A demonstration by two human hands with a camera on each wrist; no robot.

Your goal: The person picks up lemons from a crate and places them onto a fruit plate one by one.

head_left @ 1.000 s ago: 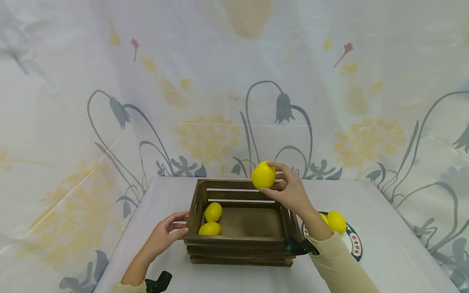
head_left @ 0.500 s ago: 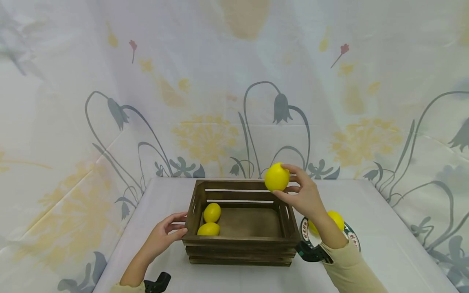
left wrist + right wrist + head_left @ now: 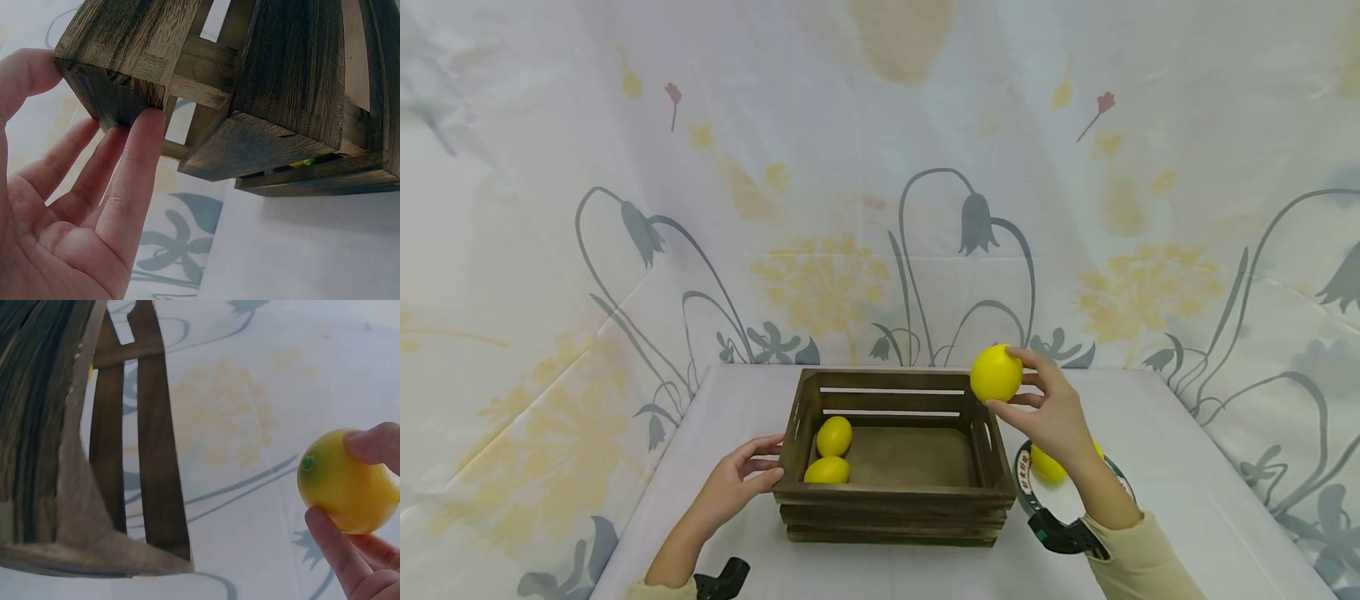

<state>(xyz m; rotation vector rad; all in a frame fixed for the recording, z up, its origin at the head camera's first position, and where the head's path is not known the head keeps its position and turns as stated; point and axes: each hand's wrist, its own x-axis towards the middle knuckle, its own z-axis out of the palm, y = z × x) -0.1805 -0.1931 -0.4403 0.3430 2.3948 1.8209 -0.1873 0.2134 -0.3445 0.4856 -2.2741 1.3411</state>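
A brown slatted wooden crate [image 3: 895, 508] stands on the white table. Inside it, against the left end, lie two yellow lemons, one farther back [image 3: 834, 437] and one nearer the front [image 3: 827, 470]. My left hand [image 3: 730, 487] touches the crate's left end with its fingertips. In the left wrist view the fingers [image 3: 134, 181] reach fairly straight to the dark wood. Above the crate's back right corner, my right hand [image 3: 1052, 417] pinches a lemon [image 3: 996, 373] between thumb and fingers. The right wrist view shows this lemon [image 3: 340, 481] apart from the crate, its green-tinged end facing the crate.
To the right of the crate is a round plate [image 3: 1024, 477] with a dark patterned rim. A lemon [image 3: 1048, 467] rests on it, and more yellow shows behind my right forearm, which hides part of the plate. A flower-printed cloth [image 3: 835, 208] hangs behind the table.
My right hand has moved to the right and slightly down with the lemon, from over the crate's back edge to its back right corner. The left hand and crate have stayed put.
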